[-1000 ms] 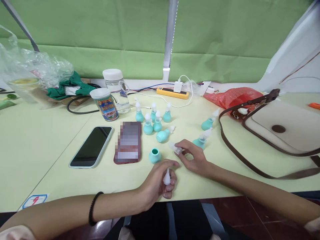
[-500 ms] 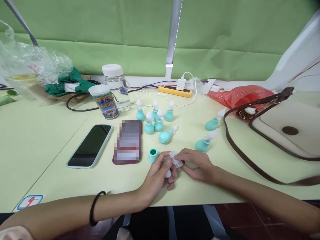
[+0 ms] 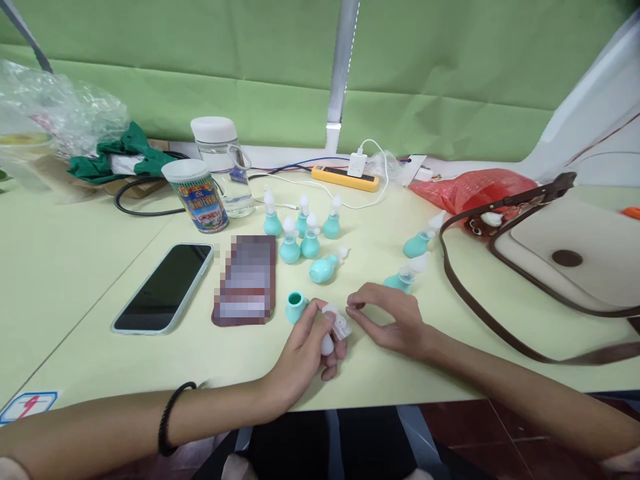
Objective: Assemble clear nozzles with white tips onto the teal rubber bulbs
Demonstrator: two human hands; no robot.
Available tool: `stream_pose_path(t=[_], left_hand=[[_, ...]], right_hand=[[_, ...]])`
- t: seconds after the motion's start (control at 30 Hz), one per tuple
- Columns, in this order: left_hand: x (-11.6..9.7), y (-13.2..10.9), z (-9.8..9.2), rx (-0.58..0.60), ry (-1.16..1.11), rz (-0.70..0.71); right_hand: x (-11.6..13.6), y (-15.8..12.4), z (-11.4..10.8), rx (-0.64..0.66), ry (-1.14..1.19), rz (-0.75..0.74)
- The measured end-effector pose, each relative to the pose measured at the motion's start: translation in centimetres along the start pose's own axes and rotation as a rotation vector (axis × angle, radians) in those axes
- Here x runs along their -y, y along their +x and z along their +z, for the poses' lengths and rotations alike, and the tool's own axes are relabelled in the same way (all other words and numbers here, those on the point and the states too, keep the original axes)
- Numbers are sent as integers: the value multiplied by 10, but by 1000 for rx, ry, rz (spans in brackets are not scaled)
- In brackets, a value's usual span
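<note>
My left hand (image 3: 305, 343) is closed on clear and white plastic parts (image 3: 339, 323) near the table's front edge. Just to the right, my right hand (image 3: 393, 320) has its thumb and fingertips pinched together, apart from those parts; what lies between the fingertips is too small to make out. A teal bulb (image 3: 295, 307) with an open top stands beyond my left fingers. Several teal bulbs with clear tips (image 3: 290, 250) stand upright farther back, and one (image 3: 324, 269) lies on its side. Two more (image 3: 416, 245) lean at the right, one partly behind my right hand.
On the left are a black phone (image 3: 165, 290), a blurred red-edged phone (image 3: 273, 280), a printed cup (image 3: 203, 205) and a water bottle (image 3: 237, 193). A yellow power strip (image 3: 320, 176) lies behind; a cream bag (image 3: 600, 247) and red plastic bag (image 3: 450, 193) are right.
My right hand has drawn away from the plastic parts, which stay in my left hand. The whole view has shifted slightly, so the table's objects appear farther left.
</note>
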State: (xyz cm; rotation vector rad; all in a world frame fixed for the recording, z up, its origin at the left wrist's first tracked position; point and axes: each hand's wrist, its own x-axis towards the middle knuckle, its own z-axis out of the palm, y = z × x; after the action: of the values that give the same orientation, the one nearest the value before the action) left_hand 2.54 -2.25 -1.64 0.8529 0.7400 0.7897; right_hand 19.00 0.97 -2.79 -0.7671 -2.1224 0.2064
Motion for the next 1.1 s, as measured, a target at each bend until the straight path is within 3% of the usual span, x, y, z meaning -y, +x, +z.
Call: stream_pose_path(t=[0.1, 0.2, 0.27, 0.37, 0.43, 0.6, 0.93, 1.1], left_hand=[[0, 0, 1, -24, 15, -13], [0, 0, 1, -33, 33, -38], [0, 0, 2, -35, 39, -49], [0, 1, 3, -54, 51, -39], [0, 1, 5, -50, 62, -33], [1, 3, 5, -19, 69, -34], [2, 1, 2, -2, 58, -30], [4, 1, -2, 22, 59, -8]], right_hand=[[3, 7, -3, -123, 292, 278], [7, 13, -6, -131, 663, 538], [11, 14, -7, -94, 796, 597], [16, 10, -5, -99, 782, 592], [19, 7, -4, -164, 664, 524], [23, 2, -2, -264, 401, 187], [23, 5, -7, -179, 136, -264], [15, 1, -8, -133, -64, -410]])
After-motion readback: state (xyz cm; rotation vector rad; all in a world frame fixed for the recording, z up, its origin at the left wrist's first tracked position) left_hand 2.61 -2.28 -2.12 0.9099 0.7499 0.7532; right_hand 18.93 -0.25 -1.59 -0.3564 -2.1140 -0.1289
